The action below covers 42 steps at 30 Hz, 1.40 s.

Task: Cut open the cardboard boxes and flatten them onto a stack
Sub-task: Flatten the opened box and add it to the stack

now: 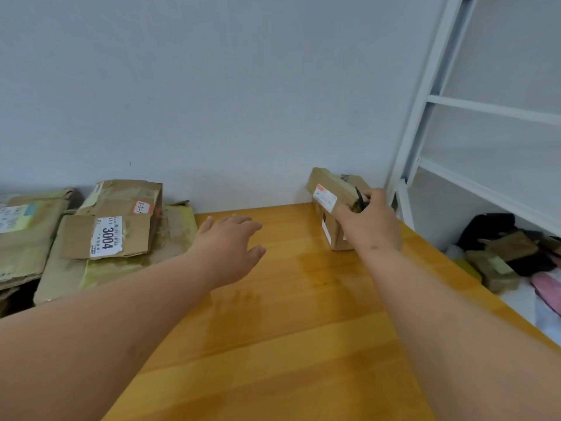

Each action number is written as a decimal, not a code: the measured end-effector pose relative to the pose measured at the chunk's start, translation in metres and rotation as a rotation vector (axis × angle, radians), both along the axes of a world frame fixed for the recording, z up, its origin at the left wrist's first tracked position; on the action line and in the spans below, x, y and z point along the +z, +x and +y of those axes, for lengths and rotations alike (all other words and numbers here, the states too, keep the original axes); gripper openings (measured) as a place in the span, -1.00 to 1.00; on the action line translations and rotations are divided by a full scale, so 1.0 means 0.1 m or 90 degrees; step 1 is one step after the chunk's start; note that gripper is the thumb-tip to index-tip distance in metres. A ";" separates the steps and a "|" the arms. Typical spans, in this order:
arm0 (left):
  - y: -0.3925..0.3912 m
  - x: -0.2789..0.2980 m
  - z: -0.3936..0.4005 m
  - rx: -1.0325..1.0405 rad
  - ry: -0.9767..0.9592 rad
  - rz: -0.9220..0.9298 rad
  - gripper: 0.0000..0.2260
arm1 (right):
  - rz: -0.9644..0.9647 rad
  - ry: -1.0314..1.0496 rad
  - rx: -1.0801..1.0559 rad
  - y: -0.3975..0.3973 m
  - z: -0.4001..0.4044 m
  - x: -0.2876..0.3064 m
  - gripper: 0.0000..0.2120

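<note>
A smooth, glossy table [273,314] of honey-yellow wood planks runs up to a flat pale grey wall [212,86]. At its far right corner sits a small oblong cardboard box [331,189], brown and slightly crumpled, with a white shipping label edged in red stuck on its upper face and another pale sticker low on its near side. The right hand [368,221] is laid against the box's near end, its fingers [375,194] curled over the top edge and grasping the cardboard, with a thin dark blade-like tool [360,199] poking up between hand and box; how the tool is held I cannot tell. The left hand [230,241] hovers over bare table well apart from the box, palm down, fingers loose and spread, holding nothing. At the far left, against the wall, lies the stack of flattened boxes [115,232]: creased, worn brown sheets overlapping one another, streaked with glossy yellowish tape, the top one bearing a white label printed 3004 and a small red-bordered sticker. To the right stands a white metal shelf frame [425,95] of straight square-section bars, and below it, off the table's edge, a jumble of dark fabric, brown packets and something pink [516,256].
</note>
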<state>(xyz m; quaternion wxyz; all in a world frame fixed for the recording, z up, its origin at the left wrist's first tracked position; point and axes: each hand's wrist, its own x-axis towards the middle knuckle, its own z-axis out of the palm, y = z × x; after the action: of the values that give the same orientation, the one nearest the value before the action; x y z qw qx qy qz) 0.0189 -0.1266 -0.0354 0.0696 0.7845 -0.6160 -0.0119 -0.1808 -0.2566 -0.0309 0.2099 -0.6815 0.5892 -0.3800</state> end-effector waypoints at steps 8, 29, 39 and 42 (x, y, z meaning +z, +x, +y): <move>-0.12 0.39 0.73 -0.015 -0.078 -0.010 -0.12 | -0.278 0.205 0.254 -0.22 0.89 0.11 -0.61; -0.18 -0.01 2.73 -0.045 0.144 -0.031 -0.48 | -0.101 0.594 0.443 0.01 2.68 -0.44 -0.46; -0.24 -0.34 2.64 -0.010 0.075 -0.051 -0.24 | 0.107 0.276 0.434 -0.06 2.73 -0.52 -0.81; -0.27 -0.34 2.65 0.004 0.075 -0.035 -0.22 | 0.192 0.145 0.444 -0.11 2.77 -0.61 -0.82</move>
<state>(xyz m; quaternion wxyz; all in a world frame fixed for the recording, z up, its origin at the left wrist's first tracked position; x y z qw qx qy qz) -0.0079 0.1381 -0.0696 0.0062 0.7893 -0.6134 -0.0262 -0.1915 0.0204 -0.0922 0.3117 -0.8611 0.3854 -0.1138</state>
